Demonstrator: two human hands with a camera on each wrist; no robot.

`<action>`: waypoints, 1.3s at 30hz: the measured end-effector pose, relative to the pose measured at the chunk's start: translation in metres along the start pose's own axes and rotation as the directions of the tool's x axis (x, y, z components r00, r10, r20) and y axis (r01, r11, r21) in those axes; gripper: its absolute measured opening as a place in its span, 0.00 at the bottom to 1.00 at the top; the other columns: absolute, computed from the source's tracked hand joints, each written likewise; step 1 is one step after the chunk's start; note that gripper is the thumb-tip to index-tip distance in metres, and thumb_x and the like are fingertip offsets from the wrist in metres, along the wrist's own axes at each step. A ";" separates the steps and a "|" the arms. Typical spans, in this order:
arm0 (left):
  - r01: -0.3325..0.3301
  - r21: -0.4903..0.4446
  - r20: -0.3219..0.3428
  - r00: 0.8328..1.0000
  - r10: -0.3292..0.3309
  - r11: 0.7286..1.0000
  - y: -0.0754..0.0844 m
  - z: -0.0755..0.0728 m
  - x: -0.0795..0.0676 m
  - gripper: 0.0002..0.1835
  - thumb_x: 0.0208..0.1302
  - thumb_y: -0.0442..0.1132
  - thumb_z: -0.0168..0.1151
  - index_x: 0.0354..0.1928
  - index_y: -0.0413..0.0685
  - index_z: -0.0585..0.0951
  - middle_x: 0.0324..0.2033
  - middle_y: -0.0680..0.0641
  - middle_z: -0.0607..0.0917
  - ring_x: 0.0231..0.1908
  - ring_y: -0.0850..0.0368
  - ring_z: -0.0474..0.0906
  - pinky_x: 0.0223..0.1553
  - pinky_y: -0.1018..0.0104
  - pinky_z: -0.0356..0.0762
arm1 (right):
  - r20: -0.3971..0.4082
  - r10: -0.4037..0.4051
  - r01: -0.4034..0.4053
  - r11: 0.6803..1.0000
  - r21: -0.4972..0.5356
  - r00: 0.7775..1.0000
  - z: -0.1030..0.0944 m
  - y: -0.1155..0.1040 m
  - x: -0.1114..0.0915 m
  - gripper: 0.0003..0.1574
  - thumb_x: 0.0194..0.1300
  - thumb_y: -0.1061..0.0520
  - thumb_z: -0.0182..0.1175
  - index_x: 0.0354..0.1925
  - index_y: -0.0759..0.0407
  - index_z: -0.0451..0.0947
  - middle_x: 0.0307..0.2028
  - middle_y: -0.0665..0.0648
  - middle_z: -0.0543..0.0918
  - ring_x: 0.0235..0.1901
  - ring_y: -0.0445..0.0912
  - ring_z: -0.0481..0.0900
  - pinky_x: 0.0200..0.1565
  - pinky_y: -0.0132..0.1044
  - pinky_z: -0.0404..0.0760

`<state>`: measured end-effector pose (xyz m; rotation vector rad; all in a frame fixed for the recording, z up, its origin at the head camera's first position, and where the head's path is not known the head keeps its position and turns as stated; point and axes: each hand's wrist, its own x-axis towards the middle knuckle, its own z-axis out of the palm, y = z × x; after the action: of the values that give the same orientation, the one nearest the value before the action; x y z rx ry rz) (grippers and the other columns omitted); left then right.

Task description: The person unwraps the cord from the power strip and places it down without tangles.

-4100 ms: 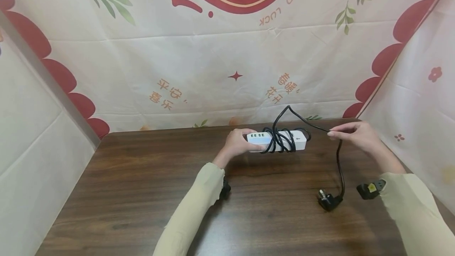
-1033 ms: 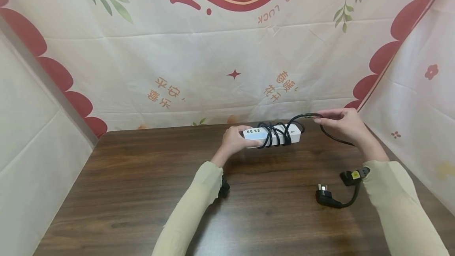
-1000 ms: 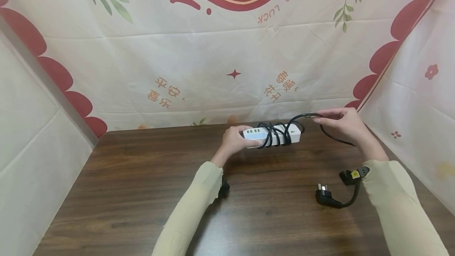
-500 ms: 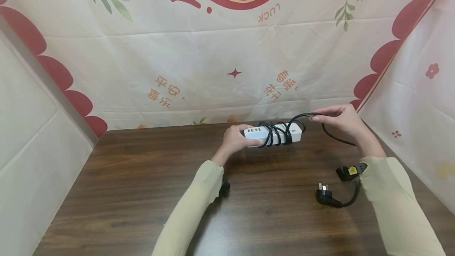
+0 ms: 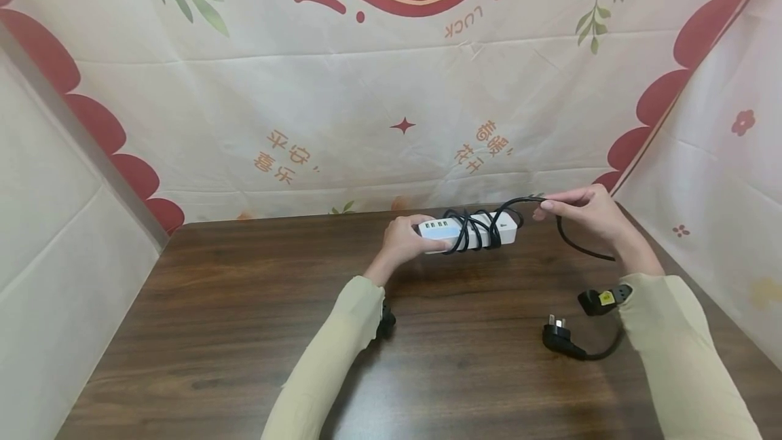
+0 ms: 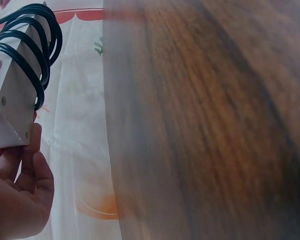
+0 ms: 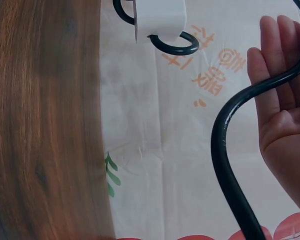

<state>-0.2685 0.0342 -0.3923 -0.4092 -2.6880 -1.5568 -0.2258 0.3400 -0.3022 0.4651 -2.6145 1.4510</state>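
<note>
A white power strip (image 5: 506, 228) is held up near the far table edge, with several turns of its black cord (image 5: 469, 228) wound about its middle. My left hand (image 5: 404, 242) grips the strip's left end, thumb in front. In the left wrist view the coils (image 6: 27, 37) stand out from the white body (image 6: 21, 95). My right hand (image 5: 591, 214) pinches the cord's loose length to the right of the strip. Across the right wrist view that cord (image 7: 221, 135) runs over the fingers. The plug (image 5: 557, 337) lies on the table, prongs up, its lead passing behind the right sleeve.
A dark wooden table (image 5: 244, 331) spans the foreground. Printed cloth (image 5: 342, 107) hangs right behind it, with a white side panel (image 5: 55, 223) on the left. A black wrist camera (image 5: 597, 301) sits at the right sleeve near the plug.
Over four seconds the right hand has come left and its hold on the cord has shifted; the cord's high peak has flattened. The plug's prongs have turned upward. The left hand keeps its grip.
</note>
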 end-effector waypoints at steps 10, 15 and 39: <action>-0.009 0.028 -0.038 0.999 0.010 1.000 -0.001 0.001 0.001 0.29 0.32 0.55 0.76 0.42 0.55 0.83 0.33 0.57 0.83 0.31 0.61 0.73 0.31 0.67 0.68 | -0.026 0.067 -0.068 0.997 -0.042 0.997 -0.003 0.007 -0.004 0.14 0.60 0.59 0.60 0.36 0.71 0.81 0.22 0.46 0.84 0.34 0.33 0.80 0.38 0.26 0.70; -0.015 0.037 -0.055 0.998 0.017 0.999 -0.001 0.000 0.001 0.28 0.32 0.55 0.76 0.41 0.56 0.83 0.33 0.57 0.83 0.31 0.61 0.73 0.31 0.67 0.68 | -0.006 0.065 -0.065 0.996 -0.055 0.998 -0.005 0.013 -0.007 0.12 0.61 0.59 0.59 0.34 0.69 0.82 0.21 0.47 0.84 0.34 0.33 0.79 0.33 0.30 0.71; 0.011 0.020 -0.112 0.994 -0.009 1.000 -0.004 -0.004 0.004 0.28 0.34 0.56 0.76 0.43 0.57 0.83 0.36 0.56 0.83 0.33 0.61 0.74 0.33 0.67 0.68 | 0.115 0.092 -0.091 0.996 -0.009 0.989 -0.005 0.029 -0.017 0.08 0.60 0.59 0.60 0.32 0.60 0.85 0.21 0.50 0.84 0.30 0.37 0.81 0.33 0.29 0.75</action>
<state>-0.2737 0.0304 -0.3929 -0.2992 -2.6235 -1.5058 -0.2191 0.3622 -0.3275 0.4471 -2.7622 1.4884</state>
